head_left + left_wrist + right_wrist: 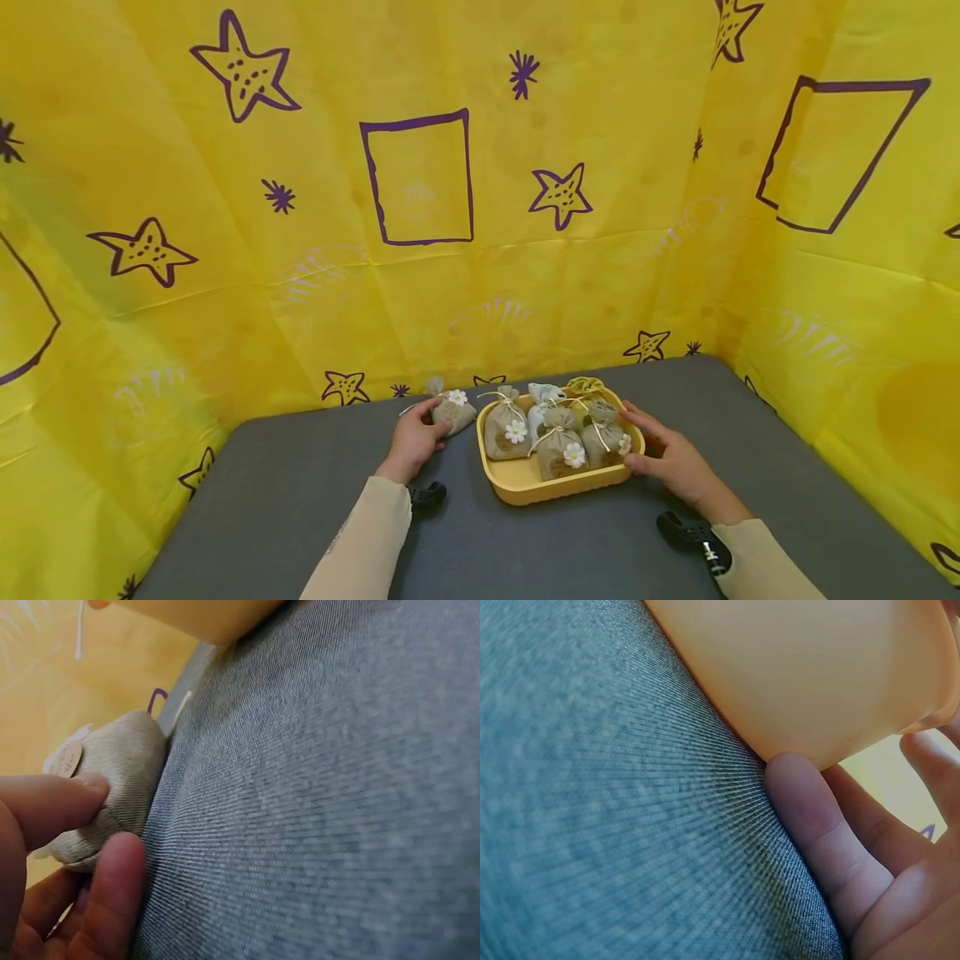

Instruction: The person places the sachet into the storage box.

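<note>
My left hand [412, 442] holds a small beige drawstring sachet [455, 413] with a white daisy, left of the tray. In the left wrist view, the thumb lies on the sachet [131, 761] and the other fingers are at its lower end. A round tag shows beside the thumb. My right hand [678, 467] holds the right end of a yellow tray [517, 493], thumb at the near corner and fingers along the far side. Seen from the right wrist, the thumb presses low against the tray wall [802, 675]. The sachet's tied neck is partly hidden by my left hand.
Several tied sachets stand in the tray: beige ones [506, 425] with daisies, a pale one [542, 408] and a yellow one [585, 386]. A dark grey cloth covers the table [480, 550]. Yellow curtains [420, 308] with starfish drawings hang behind and at the sides.
</note>
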`<state>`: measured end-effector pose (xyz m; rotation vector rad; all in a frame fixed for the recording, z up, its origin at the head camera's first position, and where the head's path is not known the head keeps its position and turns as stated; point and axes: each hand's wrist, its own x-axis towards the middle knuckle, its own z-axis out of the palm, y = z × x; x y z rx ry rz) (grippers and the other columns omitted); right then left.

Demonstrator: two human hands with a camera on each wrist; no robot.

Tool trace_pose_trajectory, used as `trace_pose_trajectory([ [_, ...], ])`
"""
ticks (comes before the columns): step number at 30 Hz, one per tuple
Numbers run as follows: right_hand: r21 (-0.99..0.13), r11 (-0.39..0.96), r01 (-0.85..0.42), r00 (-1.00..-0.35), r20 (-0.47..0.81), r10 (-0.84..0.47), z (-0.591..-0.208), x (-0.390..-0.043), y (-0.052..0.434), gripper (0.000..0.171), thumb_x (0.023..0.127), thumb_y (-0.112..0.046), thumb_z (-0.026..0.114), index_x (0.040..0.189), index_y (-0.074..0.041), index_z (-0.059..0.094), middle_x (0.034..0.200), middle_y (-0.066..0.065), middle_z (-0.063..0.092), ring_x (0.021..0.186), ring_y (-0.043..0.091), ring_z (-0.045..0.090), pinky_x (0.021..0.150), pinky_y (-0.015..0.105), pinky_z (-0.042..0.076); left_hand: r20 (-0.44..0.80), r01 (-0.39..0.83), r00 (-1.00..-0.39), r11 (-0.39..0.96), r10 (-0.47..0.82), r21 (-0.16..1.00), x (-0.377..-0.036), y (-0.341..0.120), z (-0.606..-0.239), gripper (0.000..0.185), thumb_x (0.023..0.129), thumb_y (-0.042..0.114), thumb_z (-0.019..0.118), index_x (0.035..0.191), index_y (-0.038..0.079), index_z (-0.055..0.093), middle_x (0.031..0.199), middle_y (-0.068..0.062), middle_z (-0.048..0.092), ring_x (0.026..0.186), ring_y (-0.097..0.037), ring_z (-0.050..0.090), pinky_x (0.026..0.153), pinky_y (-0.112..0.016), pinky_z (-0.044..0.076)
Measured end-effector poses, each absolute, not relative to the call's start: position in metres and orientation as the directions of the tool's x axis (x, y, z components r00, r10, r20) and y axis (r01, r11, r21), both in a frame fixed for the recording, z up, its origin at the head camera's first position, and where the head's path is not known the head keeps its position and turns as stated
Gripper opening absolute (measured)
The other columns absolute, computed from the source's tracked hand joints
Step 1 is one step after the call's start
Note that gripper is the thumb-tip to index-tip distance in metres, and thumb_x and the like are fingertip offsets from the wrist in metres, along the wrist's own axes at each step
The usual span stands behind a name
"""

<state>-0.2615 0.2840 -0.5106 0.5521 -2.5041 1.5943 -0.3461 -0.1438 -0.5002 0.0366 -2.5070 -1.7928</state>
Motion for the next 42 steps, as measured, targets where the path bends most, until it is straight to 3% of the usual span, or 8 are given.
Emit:
trace_pose_trajectory([
  [9,-0.835,0.393,-0.385,-0.919,0.308,-0.244,-0.510,-0.261,0.283,0.070,0.089,-0.015,0.077,0.151,-0.011,0.046,0.160,0.011,0.028,0.144,0.042,0.021,0.097,0.010,0.027,0.099,0.108,-0.994,0.604,0.048,0.790,-0.309,-0.151,-0.489,0.048,0.084,0.013,0.080,0.129,0.008,0.067,0.124,-0.013,0.064,0.112,-0.030,0.057,0.093,-0.048,0.045],
  [13,-0.836,0.390,-0.386,-0.919,0.313,-0.238,-0.510,-0.260,0.284,0.069,0.089,-0.013,0.077,0.150,-0.011,0.046,0.160,0.011,0.029,0.144,0.042,0.021,0.097,0.010,0.027,0.021,0.073,-0.995,0.570,0.097,0.819,-0.291,-0.162,-0.479,0.048,0.080,0.008,0.081,0.126,0.007,0.068,0.115,-0.011,0.065,0.090,-0.025,0.060,0.076,-0.040,0.050],
  [16,-0.839,0.386,-0.384,-0.921,0.314,-0.232,-0.511,-0.261,0.285,0.069,0.089,-0.012,0.077,0.150,-0.010,0.046,0.160,0.012,0.028,0.143,0.042,0.022,0.096,0.011,0.030,-0.042,0.024,-0.991,0.477,0.127,0.879,-0.286,-0.172,-0.474,0.051,0.079,0.004,0.081,0.129,0.007,0.067,0.116,-0.013,0.065,0.088,-0.024,0.061,0.073,-0.038,0.053],
  [21,-0.841,0.385,-0.381,-0.921,0.306,-0.242,-0.510,-0.261,0.285,0.068,0.089,-0.012,0.076,0.150,-0.009,0.046,0.160,0.013,0.027,0.144,0.043,0.020,0.097,0.011,0.030,-0.034,0.030,-0.988,0.394,0.153,0.919,-0.285,-0.171,-0.479,0.056,0.083,0.014,0.081,0.136,0.011,0.063,0.131,-0.017,0.060,0.114,-0.030,0.057,0.093,-0.047,0.047],
  [25,-0.840,0.399,-0.366,-0.926,0.288,-0.243,-0.509,-0.261,0.283,0.069,0.090,-0.015,0.076,0.151,-0.010,0.044,0.161,0.012,0.026,0.144,0.043,0.020,0.094,0.014,0.036,0.025,0.113,-0.978,0.423,0.209,0.899,-0.284,-0.162,-0.484,0.050,0.087,0.019,0.078,0.135,0.014,0.065,0.138,-0.016,0.055,0.121,-0.031,0.052,0.099,-0.051,0.040],
  [32,-0.829,0.416,-0.373,-0.924,0.293,-0.245,-0.508,-0.262,0.282,0.069,0.090,-0.015,0.076,0.151,-0.012,0.045,0.160,0.012,0.027,0.143,0.043,0.022,0.094,0.015,0.036,0.089,0.228,-0.946,0.443,0.313,0.867,-0.284,-0.157,-0.484,0.041,0.088,0.014,0.076,0.128,0.018,0.069,0.129,-0.008,0.060,0.113,-0.028,0.055,0.094,-0.048,0.043],
  [38,-0.838,0.411,-0.359,-0.929,0.281,-0.240,-0.509,-0.262,0.282,0.068,0.090,-0.015,0.075,0.151,-0.010,0.045,0.161,0.012,0.027,0.143,0.043,0.021,0.092,0.016,0.039,0.091,0.232,-0.943,0.435,0.319,0.870,-0.284,-0.157,-0.483,0.037,0.085,0.012,0.079,0.120,0.017,0.071,0.113,-0.005,0.061,0.085,-0.022,0.054,0.070,-0.036,0.045],
  [42,-0.839,0.414,-0.353,-0.932,0.276,-0.235,-0.508,-0.261,0.281,0.067,0.091,-0.015,0.075,0.150,-0.009,0.045,0.161,0.013,0.026,0.143,0.044,0.022,0.091,0.016,0.041,0.082,0.218,-0.947,0.431,0.312,0.875,-0.284,-0.156,-0.485,0.035,0.082,0.011,0.081,0.116,0.017,0.072,0.107,-0.005,0.060,0.085,-0.022,0.053,0.070,-0.036,0.044],
])
